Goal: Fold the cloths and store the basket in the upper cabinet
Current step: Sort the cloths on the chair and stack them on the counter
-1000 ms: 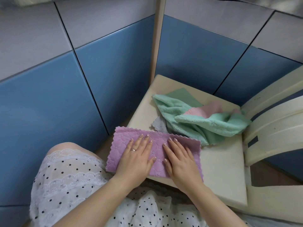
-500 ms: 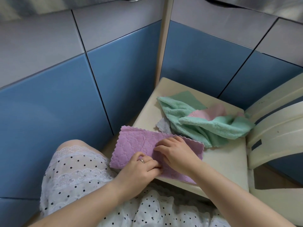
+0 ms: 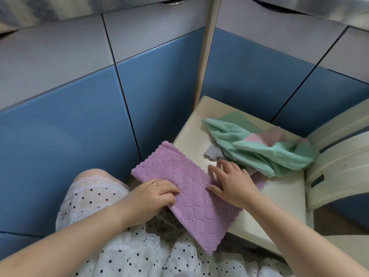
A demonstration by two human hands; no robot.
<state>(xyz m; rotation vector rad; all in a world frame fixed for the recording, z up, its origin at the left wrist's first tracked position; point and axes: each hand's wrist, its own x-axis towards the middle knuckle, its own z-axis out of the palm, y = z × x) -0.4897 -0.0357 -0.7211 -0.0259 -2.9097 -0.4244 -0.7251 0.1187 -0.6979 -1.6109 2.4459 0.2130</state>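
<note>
A folded purple quilted cloth point(image 3: 191, 196) lies at an angle across the near left corner of the cream chair seat point(image 3: 279, 196), and its lower end hangs off over my lap. My left hand point(image 3: 151, 198) grips the cloth's left edge with curled fingers. My right hand point(image 3: 231, 182) rests on the cloth's right side with its fingers spread and straight. Behind it is a loose pile: a crumpled mint green cloth point(image 3: 259, 154), a pink cloth point(image 3: 267, 136) and a grey cloth point(image 3: 214, 152). No basket is in view.
The cream chair back point(image 3: 339, 166) rises at the right. Blue and grey cabinet doors point(image 3: 79, 136) stand close on the left and behind the chair, meeting at a corner post point(image 3: 205, 56). My white dotted dress covers my lap at the bottom.
The purple cloth has turned from lying crosswise to lying at an angle, its lower end now hanging off the seat. My right hand opened from curled to spread flat, and the view shifted up.
</note>
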